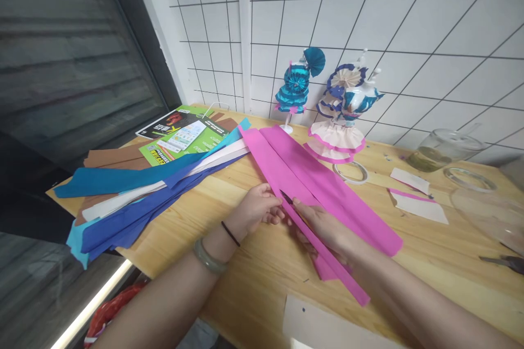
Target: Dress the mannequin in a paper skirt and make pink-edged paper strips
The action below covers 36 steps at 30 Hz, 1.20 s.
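A long sheet of pink crepe paper (262, 158) lies slantwise across the wooden table. My left hand (262, 206) pinches its near edge, fingers closed. Dark scissors (285, 196) are in my right hand (321, 226), their blades at the paper just beyond my left fingertips. A narrow pink strip (335, 264) runs back from the blades over my right hand, partly covering its fingers and the scissor handles. Beyond my right hand lies another folded length of pink paper (356, 207).
Blue, white and brown paper strips (135, 212) fan out at left beside green booklets (192, 142). Dressed figurines (295, 90) stand by the tiled wall. Right are tape rolls (351, 172), a clear container (444, 150), paper scraps (417, 206) and a dark tool (507, 263).
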Tool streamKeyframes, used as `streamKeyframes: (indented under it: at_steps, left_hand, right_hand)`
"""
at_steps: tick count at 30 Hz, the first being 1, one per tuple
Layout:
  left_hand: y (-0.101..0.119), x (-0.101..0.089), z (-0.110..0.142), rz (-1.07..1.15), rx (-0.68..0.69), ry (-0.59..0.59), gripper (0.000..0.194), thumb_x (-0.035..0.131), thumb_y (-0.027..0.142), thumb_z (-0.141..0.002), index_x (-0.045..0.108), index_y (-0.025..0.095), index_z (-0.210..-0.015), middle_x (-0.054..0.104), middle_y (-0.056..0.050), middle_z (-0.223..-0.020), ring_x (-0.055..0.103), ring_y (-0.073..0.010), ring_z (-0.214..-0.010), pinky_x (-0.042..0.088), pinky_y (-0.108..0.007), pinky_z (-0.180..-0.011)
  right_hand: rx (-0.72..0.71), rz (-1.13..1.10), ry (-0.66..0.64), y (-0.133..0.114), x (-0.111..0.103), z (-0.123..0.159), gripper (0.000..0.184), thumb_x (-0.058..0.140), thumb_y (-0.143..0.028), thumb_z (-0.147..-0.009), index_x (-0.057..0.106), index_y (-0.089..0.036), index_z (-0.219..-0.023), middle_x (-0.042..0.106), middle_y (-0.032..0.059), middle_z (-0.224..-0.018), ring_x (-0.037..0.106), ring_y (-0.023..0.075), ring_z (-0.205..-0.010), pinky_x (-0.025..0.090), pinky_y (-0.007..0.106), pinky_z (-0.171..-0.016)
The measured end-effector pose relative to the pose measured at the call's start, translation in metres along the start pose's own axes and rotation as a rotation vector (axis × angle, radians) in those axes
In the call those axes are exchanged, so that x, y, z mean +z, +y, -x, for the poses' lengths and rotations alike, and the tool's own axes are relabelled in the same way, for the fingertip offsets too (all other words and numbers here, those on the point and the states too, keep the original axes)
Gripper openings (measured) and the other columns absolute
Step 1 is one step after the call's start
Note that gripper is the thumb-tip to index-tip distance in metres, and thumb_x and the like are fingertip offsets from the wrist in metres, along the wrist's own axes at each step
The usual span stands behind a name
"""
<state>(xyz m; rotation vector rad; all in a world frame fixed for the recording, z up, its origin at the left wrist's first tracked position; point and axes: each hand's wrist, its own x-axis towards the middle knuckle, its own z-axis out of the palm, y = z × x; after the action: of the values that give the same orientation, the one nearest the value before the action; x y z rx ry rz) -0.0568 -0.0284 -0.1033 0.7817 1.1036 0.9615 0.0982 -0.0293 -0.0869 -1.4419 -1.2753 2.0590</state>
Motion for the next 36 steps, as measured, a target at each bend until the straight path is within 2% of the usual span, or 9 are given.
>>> streamKeyframes:
  at_steps: [7, 14, 27, 31, 36]
  left_hand:
    - [0.0, 0.0, 0.0, -0.012, 0.01, -0.012, 0.018, 0.061, 0.014, -0.07, 0.052, 0.014, -0.085, 0.061, -0.003, -0.07, 0.058, -0.0082, -0.049, 0.041, -0.015, -0.039]
    - [0.0, 0.0, 0.0, -0.004, 0.008, -0.001, 0.019, 0.063, 0.015, -0.069, 0.053, 0.014, -0.085, 0.059, -0.002, -0.067, 0.057, -0.0075, -0.049, 0.041, -0.014, -0.039]
    - [0.001, 0.002, 0.0, 0.012, -0.014, -0.009, 0.015, 0.06, 0.011, -0.071, 0.053, 0.013, -0.085, 0.058, -0.001, -0.069, 0.056, -0.0071, -0.049, 0.041, -0.015, -0.039]
    - [0.001, -0.002, -0.003, 0.035, -0.027, -0.022, 0.012, 0.059, 0.016, -0.074, 0.053, 0.013, -0.085, 0.059, -0.002, -0.067, 0.057, -0.008, -0.049, 0.04, -0.015, -0.039]
    - [0.001, -0.009, -0.012, 0.081, 0.025, 0.058, 0.008, 0.057, 0.011, -0.074, 0.054, 0.012, -0.081, 0.056, 0.0, -0.061, 0.052, -0.005, -0.044, 0.037, -0.013, -0.037]
  right_hand:
    - [-0.03, 0.07, 0.003, 0.002, -0.001, -0.005, 0.048, 0.038, -0.06, -0.083, 0.053, -0.016, -0.072, 0.037, -0.0072, -0.038, 0.028, 0.0054, -0.031, 0.024, 0.018, -0.032]
    - [-0.053, 0.084, -0.001, 0.005, 0.0, -0.008, 0.048, 0.039, -0.062, -0.082, 0.053, -0.017, -0.073, 0.039, -0.007, -0.039, 0.031, 0.0064, -0.03, 0.027, 0.019, -0.031]
    - [-0.122, 0.141, 0.039, 0.007, 0.0, -0.008, 0.045, 0.038, -0.057, -0.085, 0.049, -0.017, -0.069, 0.038, -0.0073, -0.041, 0.034, 0.0061, -0.031, 0.026, 0.02, -0.032]
    - [-0.128, 0.164, 0.056, 0.006, 0.002, -0.006, 0.045, 0.037, -0.055, -0.086, 0.051, -0.015, -0.071, 0.042, -0.0061, -0.044, 0.036, 0.0059, -0.033, 0.028, 0.02, -0.034]
    - [-0.094, 0.147, 0.056, 0.006, 0.004, -0.003, 0.042, 0.035, -0.051, -0.088, 0.047, -0.016, -0.068, 0.041, -0.0065, -0.042, 0.035, 0.0056, -0.032, 0.027, 0.019, -0.033]
